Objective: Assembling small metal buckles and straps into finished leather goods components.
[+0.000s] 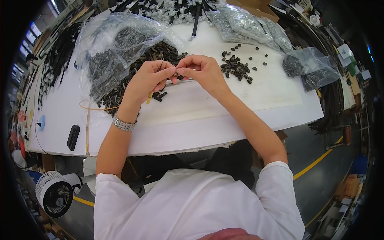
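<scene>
My left hand [151, 80] and my right hand [202, 74] meet over the table, fingertips pinched together. Between them is a small dark piece [176, 74], mostly covered by the fingers. A thin dark strand [161, 64] stands up by my left fingers. Behind and beside my left hand lies a heap of small dark tubular pieces [158, 53], partly under a clear plastic bag [120, 38]. To the right of my right hand is a smaller scattered group of short black cylinders [238, 68]. A yellow strip [150, 97] lies under my left hand next to several dark pieces.
The white table [224, 124] curves in front of me. Bagged parts [248, 30] lie at the back right, with smaller bags [312, 68] at the right edge. A black oblong object [73, 137] lies front left. A fan [58, 196] stands below the table's left side.
</scene>
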A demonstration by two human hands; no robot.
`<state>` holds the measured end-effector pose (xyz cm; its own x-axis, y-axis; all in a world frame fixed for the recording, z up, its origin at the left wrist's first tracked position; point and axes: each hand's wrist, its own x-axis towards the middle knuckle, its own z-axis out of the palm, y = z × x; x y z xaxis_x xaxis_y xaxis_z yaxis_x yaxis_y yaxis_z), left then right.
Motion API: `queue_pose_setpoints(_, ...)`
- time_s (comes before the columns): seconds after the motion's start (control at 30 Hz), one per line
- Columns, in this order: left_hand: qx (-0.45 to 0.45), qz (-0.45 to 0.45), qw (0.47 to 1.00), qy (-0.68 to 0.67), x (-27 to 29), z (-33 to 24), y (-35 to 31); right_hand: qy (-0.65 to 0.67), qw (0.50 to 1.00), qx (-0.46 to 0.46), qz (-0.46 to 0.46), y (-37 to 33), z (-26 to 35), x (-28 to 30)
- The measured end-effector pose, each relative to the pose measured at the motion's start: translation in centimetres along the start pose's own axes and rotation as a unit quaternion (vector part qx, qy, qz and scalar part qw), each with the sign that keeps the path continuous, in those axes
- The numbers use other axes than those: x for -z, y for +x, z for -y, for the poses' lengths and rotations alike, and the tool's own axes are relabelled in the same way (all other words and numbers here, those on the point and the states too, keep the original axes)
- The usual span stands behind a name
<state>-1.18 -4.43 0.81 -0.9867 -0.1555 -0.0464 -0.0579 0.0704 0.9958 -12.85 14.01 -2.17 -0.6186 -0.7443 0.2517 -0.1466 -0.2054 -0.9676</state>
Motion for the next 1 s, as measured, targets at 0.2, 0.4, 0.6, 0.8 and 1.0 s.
queue_pose_setpoints(0.2, 0.036, 0.091, 0.992, -0.085, 1.1, 0.3, 0.4, 0.028, 0.998, -0.021, 0.048, 0.4, 0.4, 1.1)
queue_pose_setpoints(0.4, 0.061, 0.146, 0.97, -0.186, 1.7, 1.4, 0.4, 0.059, 0.992, -0.021, 0.109, 0.2, 1.0, 1.4)
queue_pose_setpoints(0.6, 0.061, 0.167, 0.972, -0.15, 1.0, 0.5, 0.4, 0.066, 0.99, -0.011, 0.126, -0.1, 0.9, 2.2)
queue_pose_setpoints(0.8, -0.011, 0.022, 0.998, 0.057, -0.8, -0.8, -1.0, 0.066, 0.991, 0.014, 0.119, 0.7, -0.4, 1.0)
queue_pose_setpoints(1.0, -0.079, -0.123, 0.973, 0.181, -2.5, 0.4, -0.3, -0.037, 0.997, 0.029, -0.057, -0.3, -0.3, -1.4)
